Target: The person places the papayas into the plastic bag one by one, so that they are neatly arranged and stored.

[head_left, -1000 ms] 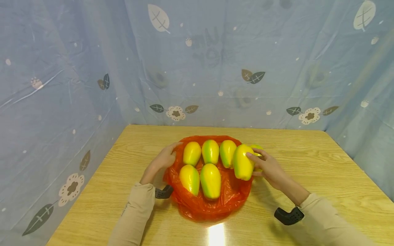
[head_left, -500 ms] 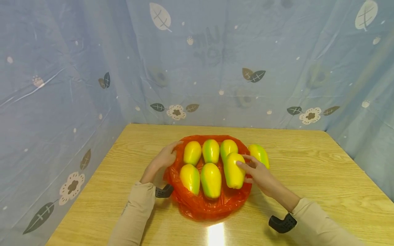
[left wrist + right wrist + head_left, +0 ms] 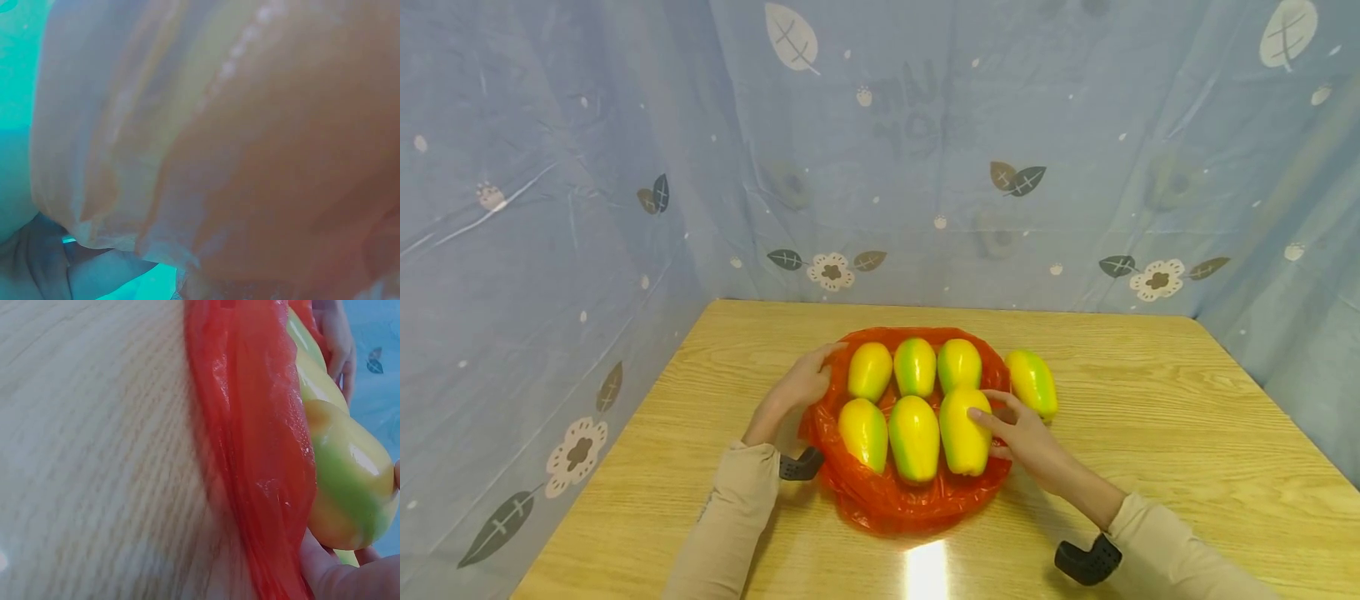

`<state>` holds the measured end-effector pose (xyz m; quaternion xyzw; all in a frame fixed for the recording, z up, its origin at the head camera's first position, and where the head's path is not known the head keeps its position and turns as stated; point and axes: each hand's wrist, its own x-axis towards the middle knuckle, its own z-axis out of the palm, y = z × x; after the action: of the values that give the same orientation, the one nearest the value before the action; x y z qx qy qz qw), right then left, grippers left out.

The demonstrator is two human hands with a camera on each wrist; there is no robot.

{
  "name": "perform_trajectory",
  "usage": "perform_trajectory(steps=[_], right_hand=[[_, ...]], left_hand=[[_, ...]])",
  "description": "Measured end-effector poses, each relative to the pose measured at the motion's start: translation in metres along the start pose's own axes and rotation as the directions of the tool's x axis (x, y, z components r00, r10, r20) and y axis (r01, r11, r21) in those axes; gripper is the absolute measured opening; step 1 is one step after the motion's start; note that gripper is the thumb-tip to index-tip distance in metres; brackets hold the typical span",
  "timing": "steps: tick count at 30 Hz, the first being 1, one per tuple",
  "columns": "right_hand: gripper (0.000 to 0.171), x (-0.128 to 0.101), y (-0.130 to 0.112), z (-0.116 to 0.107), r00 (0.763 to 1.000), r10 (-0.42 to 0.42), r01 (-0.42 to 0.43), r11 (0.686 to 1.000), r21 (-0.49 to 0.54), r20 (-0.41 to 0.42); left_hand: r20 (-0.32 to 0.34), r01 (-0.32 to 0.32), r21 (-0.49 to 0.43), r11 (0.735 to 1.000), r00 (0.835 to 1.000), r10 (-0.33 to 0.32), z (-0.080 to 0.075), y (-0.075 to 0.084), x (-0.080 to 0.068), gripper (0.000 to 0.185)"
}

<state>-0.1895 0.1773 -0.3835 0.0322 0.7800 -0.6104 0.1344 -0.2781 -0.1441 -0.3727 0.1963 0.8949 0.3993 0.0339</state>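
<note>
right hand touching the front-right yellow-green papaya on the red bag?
Touching. Head view: right hand fingers lie on the front-right yellow-green papaya in the red plastic bag.

Wooden table (image 3: 1150, 433), light grain, glare patch near front edge. Blue plastic sheet backdrop (image 3: 625, 167) printed with leaves and flowers, wrapping behind and both sides of table. One yellow-green fruit (image 3: 1032, 382) lying on table just right of bag, apart from others.

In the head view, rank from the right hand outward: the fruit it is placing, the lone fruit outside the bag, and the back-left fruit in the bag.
From the right hand:
1. Placed fruit, front right in the bag, touched.
2. Lone fruit, on the table right of the bag.
3. Back-left fruit, by the left hand.
</note>
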Motion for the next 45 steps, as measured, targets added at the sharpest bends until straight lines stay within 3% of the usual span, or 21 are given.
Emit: perform_trajectory(steps=[9,16,28,45], right_hand=[[0.069,-0.005,0.007,0.003,0.999,-0.011,0.01,0.999,-0.04,-0.031],[0.07,-0.006,0.01,0.002,1.0,-0.005,0.006,0.997,-0.077,0.015],[0.078,-0.006,-0.007,-0.003,0.996,0.065,-0.049,0.973,-0.224,0.066],[0.078,-0.006,-0.007,-0.003,0.994,0.073,-0.055,0.975,-0.215,0.077]], left_hand=[[-0.012,-0.017,0.016,1.0,1.0,0.018,0.003,0.0,-0.002,0.049],[-0.012,-0.007,0.018,1.0,1.0,0.007,0.005,-0.002,-0.004,0.049],[-0.01,0.009,0.006,1.0,1.0,-0.009,0.004,-0.003,-0.004,0.049],[-0.007,0.008,-0.016,1.0,1.0,-0.008,0.004,-0.002,-0.004,0.049]])
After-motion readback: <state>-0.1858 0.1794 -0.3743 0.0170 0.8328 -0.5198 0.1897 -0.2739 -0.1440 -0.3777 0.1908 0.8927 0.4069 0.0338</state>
